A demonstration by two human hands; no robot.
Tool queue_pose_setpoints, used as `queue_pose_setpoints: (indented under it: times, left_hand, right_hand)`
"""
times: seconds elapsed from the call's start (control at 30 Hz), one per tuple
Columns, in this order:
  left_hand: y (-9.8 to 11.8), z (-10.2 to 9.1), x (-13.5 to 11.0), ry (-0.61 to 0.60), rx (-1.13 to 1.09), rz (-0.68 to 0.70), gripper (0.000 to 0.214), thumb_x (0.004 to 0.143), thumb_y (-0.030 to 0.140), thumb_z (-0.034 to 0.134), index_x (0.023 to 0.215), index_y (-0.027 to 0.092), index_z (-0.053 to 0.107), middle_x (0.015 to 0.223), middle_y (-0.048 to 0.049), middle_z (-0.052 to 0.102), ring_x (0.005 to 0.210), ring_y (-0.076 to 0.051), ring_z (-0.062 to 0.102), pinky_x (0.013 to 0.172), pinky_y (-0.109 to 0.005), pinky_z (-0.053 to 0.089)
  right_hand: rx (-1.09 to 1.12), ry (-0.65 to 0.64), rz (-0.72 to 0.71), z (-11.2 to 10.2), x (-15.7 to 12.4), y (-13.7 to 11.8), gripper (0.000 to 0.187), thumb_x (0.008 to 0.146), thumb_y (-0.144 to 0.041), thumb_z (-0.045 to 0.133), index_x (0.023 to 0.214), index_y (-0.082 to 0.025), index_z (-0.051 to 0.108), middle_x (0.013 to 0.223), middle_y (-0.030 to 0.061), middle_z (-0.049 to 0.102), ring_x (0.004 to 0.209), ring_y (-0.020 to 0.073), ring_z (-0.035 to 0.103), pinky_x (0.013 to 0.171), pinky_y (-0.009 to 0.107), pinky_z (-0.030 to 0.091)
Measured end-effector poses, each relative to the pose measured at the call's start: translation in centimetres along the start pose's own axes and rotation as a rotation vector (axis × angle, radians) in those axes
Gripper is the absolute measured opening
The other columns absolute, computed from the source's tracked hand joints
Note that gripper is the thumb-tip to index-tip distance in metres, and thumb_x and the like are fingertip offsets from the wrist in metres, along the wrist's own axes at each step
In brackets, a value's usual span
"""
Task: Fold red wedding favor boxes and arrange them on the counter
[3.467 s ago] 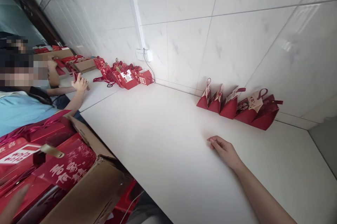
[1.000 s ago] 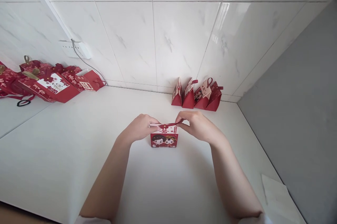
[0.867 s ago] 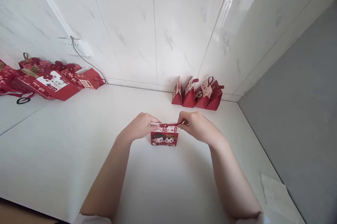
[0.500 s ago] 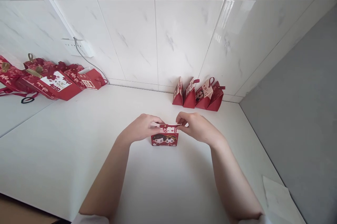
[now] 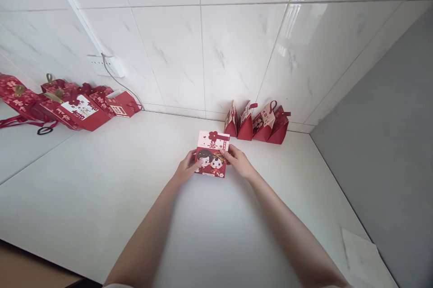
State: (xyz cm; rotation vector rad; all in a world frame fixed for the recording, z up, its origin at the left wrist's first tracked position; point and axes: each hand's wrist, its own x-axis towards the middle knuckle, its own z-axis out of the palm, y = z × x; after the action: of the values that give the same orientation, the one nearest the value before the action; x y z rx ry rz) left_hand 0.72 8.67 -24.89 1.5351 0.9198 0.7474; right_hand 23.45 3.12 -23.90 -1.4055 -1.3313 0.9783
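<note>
Between my hands is a red and pink paper gift box, its printed front with two cartoon figures turned up toward me. A dark red flower and a ribbon tab show at its top. My left hand grips the left side, thumb lying on the front. On the right side my right hand holds it, with the thumb at the front edge and the other fingers behind, partly hidden. Whether the box's lower edge touches the white table I cannot tell.
Several small red gift boxes with ribbon loops stand against the tiled wall, behind the right hand. More red boxes are grouped at the far left, near black-handled scissors and a wall socket. A white sheet lies at right.
My hands have moved from the box's top edge down to its sides. The box is raised and tilted back, so its whole front now shows.
</note>
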Motion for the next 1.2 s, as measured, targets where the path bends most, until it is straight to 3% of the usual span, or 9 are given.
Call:
queue_pose_setpoints:
  times: [0.17, 0.3, 0.47, 0.57, 0.7, 0.87, 1.03, 1.13, 1.2]
  left_hand:
    - [-1.0, 0.4, 0.0, 0.041, 0.032, -0.013, 0.053, 0.085, 0.056, 0.059, 0.125, 0.021, 0.057, 0.126, -0.0076, 0.065, 0.115, -0.027, 0.062, 0.097, -0.039, 0.05]
    - [-1.2, 1.3, 0.4, 0.199, 0.151, 0.047, 0.053, 0.091, 0.06, 0.044, 0.122, 0.021, 0.063, 0.119, -0.0067, 0.069, 0.112, -0.026, 0.063, 0.1, -0.038, 0.047]
    - [-1.9, 2.7, -0.1, 0.256, 0.187, 0.096, 0.057, 0.095, 0.059, 0.033, 0.124, 0.02, 0.062, 0.121, -0.0091, 0.067, 0.113, -0.026, 0.061, 0.102, -0.039, 0.045]
    - [-1.5, 4.3, -1.0, 0.234, 0.165, 0.229, 0.057, 0.096, 0.058, 0.032, 0.136, 0.021, 0.051, 0.135, -0.0103, 0.055, 0.124, -0.024, 0.054, 0.106, -0.036, 0.042]
    - [0.2, 6.0, -2.0, 0.122, 0.333, 0.413, 0.057, 0.093, 0.056, 0.042, 0.141, 0.025, 0.045, 0.145, -0.011, 0.039, 0.133, -0.027, 0.044, 0.109, -0.037, 0.04]
    - [1.5, 6.8, -2.3, 0.067, 0.458, 0.419, 0.072, 0.086, 0.054, 0.058, 0.148, 0.03, 0.034, 0.149, -0.01, 0.032, 0.13, -0.03, 0.046, 0.103, -0.04, 0.046]
    - [0.8, 6.5, -1.9, 0.037, 0.446, 0.441, 0.073, 0.083, 0.058, 0.059, 0.147, 0.032, 0.036, 0.147, -0.0095, 0.032, 0.128, -0.03, 0.047, 0.101, -0.041, 0.047]
    - [0.0, 6.1, -1.1, -0.023, 0.414, 0.463, 0.076, 0.077, 0.064, 0.063, 0.143, 0.03, 0.044, 0.144, -0.0109, 0.036, 0.129, -0.032, 0.044, 0.104, -0.043, 0.044]
    - [-0.8, 5.9, -0.4, 0.011, 0.299, 0.417, 0.075, 0.08, 0.069, 0.056, 0.14, 0.026, 0.046, 0.138, -0.0138, 0.044, 0.121, -0.03, 0.05, 0.097, -0.042, 0.049]
  right_hand:
    - [0.116, 0.034, 0.059, 1.8, -1.5, 2.3, 0.051, 0.091, -0.064, 0.044, 0.114, -0.022, 0.06, 0.11, 0.0068, 0.071, 0.096, 0.0243, 0.067, 0.082, 0.038, 0.054]
    - [0.08, 0.082, -0.044, 3.3, -3.3, 2.3, 0.054, 0.09, -0.061, 0.049, 0.127, -0.022, 0.058, 0.131, 0.0081, 0.063, 0.12, 0.0271, 0.057, 0.107, 0.042, 0.04]
    - [0.098, 0.192, -0.012, 5.4, -4.5, 2.8, 0.071, 0.094, -0.061, 0.04, 0.154, -0.024, 0.025, 0.147, 0.0062, 0.048, 0.136, 0.0256, 0.045, 0.115, 0.043, 0.032]
    - [0.279, 0.314, -0.02, 5.7, -4.1, 2.9, 0.069, 0.096, -0.06, 0.034, 0.155, -0.029, 0.015, 0.151, 0.0027, 0.043, 0.134, 0.0211, 0.047, 0.112, 0.039, 0.037]
    - [0.519, 0.356, -0.065, 5.0, -3.2, 3.1, 0.061, 0.095, -0.056, 0.039, 0.146, -0.023, 0.035, 0.143, 0.0071, 0.053, 0.125, 0.0201, 0.055, 0.105, 0.038, 0.045]
    - [0.743, 0.323, -0.024, 3.9, -3.0, 3.8, 0.053, 0.09, -0.051, 0.054, 0.136, -0.025, 0.045, 0.133, 0.0061, 0.06, 0.114, 0.0209, 0.062, 0.099, 0.039, 0.049]
    - [0.807, 0.285, 0.003, 3.5, -3.4, 3.9, 0.038, 0.089, -0.05, 0.057, 0.118, -0.026, 0.056, 0.12, 0.0047, 0.066, 0.105, 0.0215, 0.065, 0.093, 0.038, 0.051]
    - [0.783, 0.227, 0.019, 3.1, -3.4, 3.2, 0.041, 0.091, -0.055, 0.053, 0.119, -0.026, 0.057, 0.125, 0.0056, 0.065, 0.112, 0.024, 0.063, 0.096, 0.04, 0.05]
    - [0.736, 0.191, -0.005, 3.0, -3.5, 2.7, 0.047, 0.091, -0.059, 0.049, 0.125, -0.026, 0.056, 0.132, 0.006, 0.061, 0.119, 0.0256, 0.059, 0.099, 0.043, 0.048]
